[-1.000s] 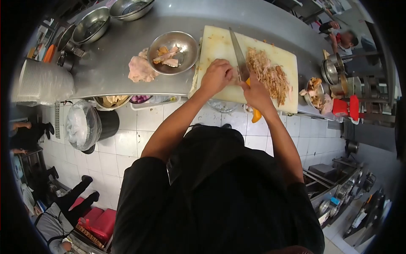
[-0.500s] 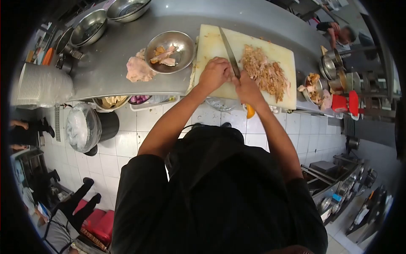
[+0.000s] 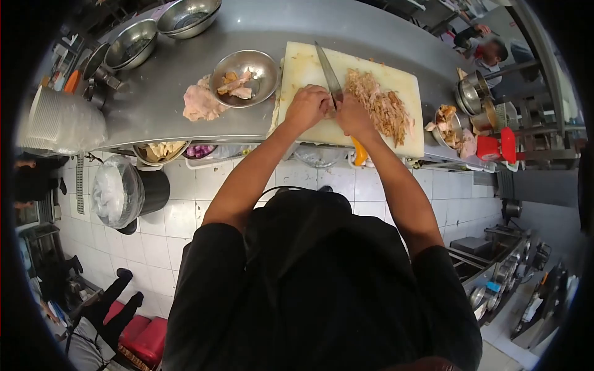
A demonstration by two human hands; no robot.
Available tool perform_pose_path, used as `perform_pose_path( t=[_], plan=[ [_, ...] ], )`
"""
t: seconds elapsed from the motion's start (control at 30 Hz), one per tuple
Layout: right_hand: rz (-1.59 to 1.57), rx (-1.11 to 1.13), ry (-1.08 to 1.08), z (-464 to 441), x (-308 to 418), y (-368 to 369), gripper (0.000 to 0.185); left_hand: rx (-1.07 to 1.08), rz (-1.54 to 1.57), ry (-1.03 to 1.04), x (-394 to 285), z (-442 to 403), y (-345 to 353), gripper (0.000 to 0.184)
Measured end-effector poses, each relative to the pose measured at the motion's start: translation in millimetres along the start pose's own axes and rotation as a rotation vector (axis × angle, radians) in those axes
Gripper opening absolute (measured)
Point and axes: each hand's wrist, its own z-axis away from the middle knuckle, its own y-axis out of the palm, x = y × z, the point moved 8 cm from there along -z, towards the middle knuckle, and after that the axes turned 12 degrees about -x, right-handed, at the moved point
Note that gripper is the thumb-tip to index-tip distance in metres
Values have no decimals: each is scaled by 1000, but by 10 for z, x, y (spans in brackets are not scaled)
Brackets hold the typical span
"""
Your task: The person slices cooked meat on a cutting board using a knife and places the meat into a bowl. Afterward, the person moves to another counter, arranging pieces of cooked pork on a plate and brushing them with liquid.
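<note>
Knife [image 3: 328, 73] moved nearer left hand [image 3: 307, 107]; contact unclear.

Knife blade [image 3: 327, 69] in the right grip [image 3: 354, 116] is smooth metal, handle [image 3: 359, 151] looks plastic. Matt, plasticky board [image 3: 297, 68] under it. Left of the left grip [image 3: 306, 106]: shiny metal bowl [image 3: 266, 77], satiny metal worktop [image 3: 148, 93].

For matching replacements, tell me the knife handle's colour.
The knife handle is yellow-orange; it shows best in the head view.
</note>
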Motion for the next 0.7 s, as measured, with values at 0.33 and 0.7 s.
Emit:
perform_pose_path(
  t=[0.33, 0.7],
  plan=[
    [182, -118, -221, -502, 15, 167, 40, 35, -32, 17, 18, -21, 28, 13],
    [13, 15, -7, 343, 201, -132, 30, -88, 132, -123, 97, 17, -102, 9]
  ],
)
